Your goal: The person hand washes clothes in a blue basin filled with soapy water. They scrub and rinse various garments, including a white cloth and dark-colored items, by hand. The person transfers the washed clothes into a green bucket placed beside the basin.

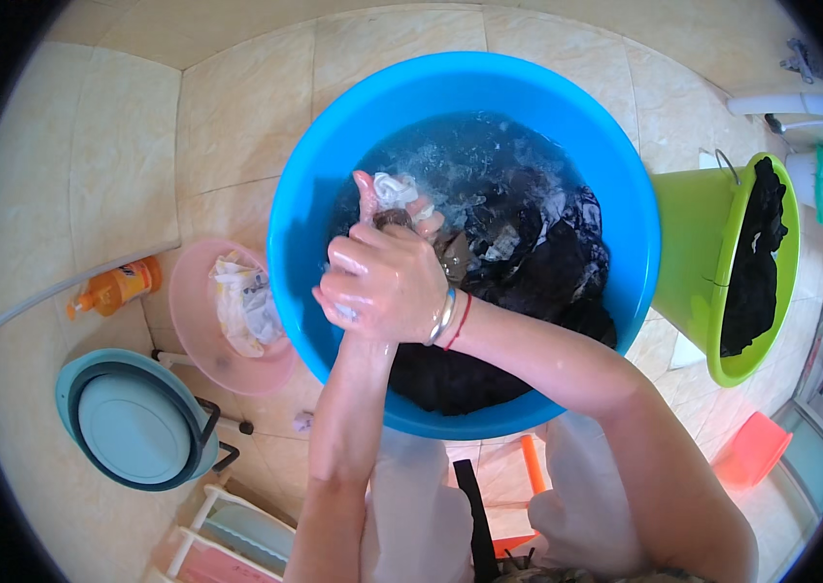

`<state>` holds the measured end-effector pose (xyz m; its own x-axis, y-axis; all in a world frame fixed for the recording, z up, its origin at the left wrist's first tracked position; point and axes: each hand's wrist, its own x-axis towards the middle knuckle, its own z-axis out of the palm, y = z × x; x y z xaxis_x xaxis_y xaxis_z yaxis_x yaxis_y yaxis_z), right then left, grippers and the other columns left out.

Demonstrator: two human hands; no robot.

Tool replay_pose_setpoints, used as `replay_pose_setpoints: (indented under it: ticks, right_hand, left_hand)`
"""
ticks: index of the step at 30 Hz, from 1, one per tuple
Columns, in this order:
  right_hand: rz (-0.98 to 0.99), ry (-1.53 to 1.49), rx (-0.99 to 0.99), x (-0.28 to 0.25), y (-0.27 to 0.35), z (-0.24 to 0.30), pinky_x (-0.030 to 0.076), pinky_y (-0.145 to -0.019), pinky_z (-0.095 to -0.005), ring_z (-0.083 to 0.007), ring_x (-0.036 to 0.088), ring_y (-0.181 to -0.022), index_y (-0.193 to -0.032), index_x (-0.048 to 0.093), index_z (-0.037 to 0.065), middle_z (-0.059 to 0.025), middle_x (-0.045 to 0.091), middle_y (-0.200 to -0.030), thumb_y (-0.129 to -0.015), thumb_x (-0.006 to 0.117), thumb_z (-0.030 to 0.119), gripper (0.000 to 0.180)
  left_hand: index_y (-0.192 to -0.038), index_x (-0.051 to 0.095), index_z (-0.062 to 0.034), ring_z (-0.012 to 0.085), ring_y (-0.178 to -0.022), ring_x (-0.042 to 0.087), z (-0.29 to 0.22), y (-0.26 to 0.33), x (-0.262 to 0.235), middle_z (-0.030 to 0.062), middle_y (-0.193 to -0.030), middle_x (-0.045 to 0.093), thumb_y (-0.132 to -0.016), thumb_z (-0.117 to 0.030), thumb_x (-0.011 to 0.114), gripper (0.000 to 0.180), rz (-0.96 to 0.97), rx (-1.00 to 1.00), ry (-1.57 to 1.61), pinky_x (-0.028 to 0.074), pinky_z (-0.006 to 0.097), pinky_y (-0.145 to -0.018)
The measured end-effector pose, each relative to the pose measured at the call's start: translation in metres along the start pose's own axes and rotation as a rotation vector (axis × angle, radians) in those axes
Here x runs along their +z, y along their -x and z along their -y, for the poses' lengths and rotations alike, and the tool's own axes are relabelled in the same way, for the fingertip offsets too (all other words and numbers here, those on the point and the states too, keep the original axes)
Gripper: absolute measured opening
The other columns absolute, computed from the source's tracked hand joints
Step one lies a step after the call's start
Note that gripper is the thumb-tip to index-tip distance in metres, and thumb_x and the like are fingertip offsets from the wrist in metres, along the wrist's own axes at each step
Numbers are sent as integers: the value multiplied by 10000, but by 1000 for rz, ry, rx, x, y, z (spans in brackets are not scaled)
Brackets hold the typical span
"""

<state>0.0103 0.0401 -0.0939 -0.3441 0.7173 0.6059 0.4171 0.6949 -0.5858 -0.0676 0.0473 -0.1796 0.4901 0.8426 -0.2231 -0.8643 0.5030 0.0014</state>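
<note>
2 hands pressed together, fingers curled, on 1 bunch of wet cloth, white w/ a dark brown bit, held over the upper-left part of 1 big round blue basin, abt 10 o'clock of its centre. R hand lies on top, knuckles wet; L hand is mostly hidden under it, only fingertips poking out at 12 to 1 o'clock of the R knuckles, so can't tell the L palm's grip. R wrist: 1 smooth silver bangle + 1 thin red cord. Basin has cloudy, bubbly water & soaked dark clothes, crumpled; no. of pieces unclear, part under water. At 3 o'clock, 1 tapered green bucket, plastic-looking, w/ black fabric; its depth is hidden. Btwn 8 & 9, 1 pink basin, rim partly behind the blue one, w/ patterned whitish cloth. At 9, 1 orange bottle; at 8, 1 round pale-teal tub, dark inner ring. At 4, 1 orange-red container, shape distorted near the rim. At 7, white rack, cut off below.
</note>
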Motion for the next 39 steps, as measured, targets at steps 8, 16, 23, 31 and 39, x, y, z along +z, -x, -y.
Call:
replay_pose_setpoints:
  ticks: [8,16,23,31,39]
  right_hand:
    - [9,-22,182,4,-15,-48,522,-564,-359,-256,630,-660,-655,619,109,-59,597,-729,-707,675,141,83]
    - [157,274,670,-12,41,-157,540,-779,-432,-317,615,-983,-1010,659,137,-105,622,-1024,-911,589,337,234]
    - [714,487,488,-6,77,-150,558,-791,-464,-339,587,-1133,-1218,593,137,-116,578,-1241,-924,613,261,319]
    - [237,103,262,3,44,-94,514,-729,-435,-310,588,-866,-946,643,118,-103,550,-935,-812,663,193,155]
    - [275,-42,45,-20,34,19,424,-687,-340,-198,503,-870,-746,619,182,6,502,-900,-686,778,416,289]
  left_hand:
    - [-1278,563,-62,205,-963,657,25,-2,36,67,-1067,662,-986,-402,576,448,-451,378,-182,553,363,-839]
    - [-1301,507,-84,258,-1220,548,-4,10,-8,104,-1317,573,-994,-386,576,435,-584,431,-343,439,459,-1038]
    - [-1486,374,-252,279,-1334,434,-7,9,-37,48,-1466,448,-1005,-211,583,525,-660,410,-464,384,550,-1079]
    - [-1346,526,-79,244,-1209,534,-8,-3,-18,90,-1266,599,-1002,-509,508,551,-523,194,-344,403,418,-1063]
    - [-1295,557,-240,144,-885,553,-4,4,27,9,-1095,589,-1014,-441,526,347,-333,209,-311,454,314,-704]
